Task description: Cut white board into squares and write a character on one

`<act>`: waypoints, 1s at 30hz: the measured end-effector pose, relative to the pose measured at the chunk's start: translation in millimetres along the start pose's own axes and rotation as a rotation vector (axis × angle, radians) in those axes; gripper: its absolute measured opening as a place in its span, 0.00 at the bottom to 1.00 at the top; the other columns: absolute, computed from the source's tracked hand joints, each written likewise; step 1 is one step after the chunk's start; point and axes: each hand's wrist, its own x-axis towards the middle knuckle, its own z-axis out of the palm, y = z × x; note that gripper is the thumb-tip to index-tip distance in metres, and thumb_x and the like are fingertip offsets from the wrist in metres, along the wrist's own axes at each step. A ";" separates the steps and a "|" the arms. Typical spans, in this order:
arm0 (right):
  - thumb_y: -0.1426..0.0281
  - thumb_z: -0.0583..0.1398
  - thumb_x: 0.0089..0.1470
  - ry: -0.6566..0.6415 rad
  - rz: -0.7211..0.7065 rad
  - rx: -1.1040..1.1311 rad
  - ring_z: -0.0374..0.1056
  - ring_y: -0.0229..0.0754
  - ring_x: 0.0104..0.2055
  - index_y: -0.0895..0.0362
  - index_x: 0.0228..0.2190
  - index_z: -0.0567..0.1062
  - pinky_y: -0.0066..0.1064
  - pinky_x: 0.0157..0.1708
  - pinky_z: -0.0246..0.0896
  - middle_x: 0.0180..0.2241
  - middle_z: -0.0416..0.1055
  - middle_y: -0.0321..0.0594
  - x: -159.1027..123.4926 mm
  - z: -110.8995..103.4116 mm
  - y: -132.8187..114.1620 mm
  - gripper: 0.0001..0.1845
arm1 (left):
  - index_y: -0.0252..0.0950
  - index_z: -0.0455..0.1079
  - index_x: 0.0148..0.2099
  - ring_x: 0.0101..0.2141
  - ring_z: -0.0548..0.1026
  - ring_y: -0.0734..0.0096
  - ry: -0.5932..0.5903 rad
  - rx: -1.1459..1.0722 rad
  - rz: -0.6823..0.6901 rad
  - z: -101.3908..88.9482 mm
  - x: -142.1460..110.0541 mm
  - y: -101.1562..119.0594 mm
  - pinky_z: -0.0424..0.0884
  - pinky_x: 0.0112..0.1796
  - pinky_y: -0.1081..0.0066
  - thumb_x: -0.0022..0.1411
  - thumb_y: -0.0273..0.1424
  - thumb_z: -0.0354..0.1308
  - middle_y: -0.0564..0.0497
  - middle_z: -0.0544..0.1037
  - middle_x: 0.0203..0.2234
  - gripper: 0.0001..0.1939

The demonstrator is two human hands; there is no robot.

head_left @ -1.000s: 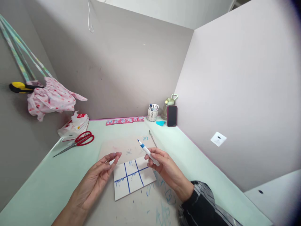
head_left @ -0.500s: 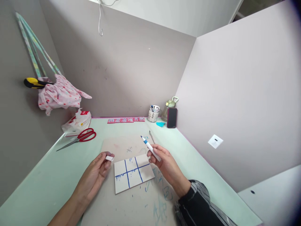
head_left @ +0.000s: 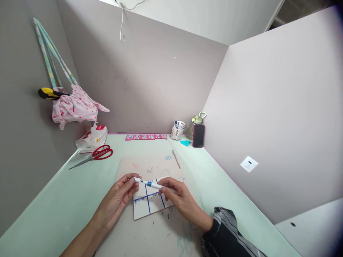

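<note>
Above a white panel [head_left: 140, 210] ruled with blue lines, the left hand [head_left: 114, 203] pinched a small white cap [head_left: 137, 180] between its fingertips, while the right hand [head_left: 184, 201] gripped the barrel of a white-and-blue marker [head_left: 156, 185]. The marker's long axis ran sideways, sloping slightly up toward the person's left, its bare tip pointing at the cap. Tip and cap were so close that contact could not be told, with the left fingers nearer the tip.

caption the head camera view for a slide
White cap in left hand, marker in right hand, tip close to cap above a blue-lined board.
</note>
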 end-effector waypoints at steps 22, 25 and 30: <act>0.60 0.62 0.56 0.040 -0.035 -0.078 0.61 0.37 0.26 0.57 0.33 0.76 0.29 0.27 0.55 0.26 0.69 0.35 13.3 -16.5 -3.4 0.12 | 0.41 0.75 0.48 0.37 0.77 0.69 -0.006 0.277 0.030 11.2 -6.5 -5.5 0.75 0.46 0.69 0.53 0.48 0.68 0.52 0.77 0.39 0.24; 0.62 0.64 0.50 0.222 -0.057 -0.164 0.63 0.38 0.25 0.57 0.31 0.75 0.29 0.27 0.58 0.24 0.69 0.34 46.7 -58.2 -8.4 0.10 | 0.42 0.71 0.54 0.41 0.77 0.66 0.092 0.273 0.038 3.3 -2.9 -0.1 0.74 0.48 0.66 0.56 0.50 0.65 0.49 0.75 0.50 0.28; 0.60 0.59 0.53 0.583 -0.139 -0.337 0.70 0.43 0.32 0.56 0.36 0.71 0.36 0.37 0.64 0.28 0.73 0.38 135.8 -147.1 -6.1 0.13 | 0.39 0.71 0.50 0.39 0.74 0.68 0.219 0.209 0.010 -13.1 2.8 -3.3 0.74 0.45 0.68 0.54 0.49 0.67 0.49 0.75 0.46 0.27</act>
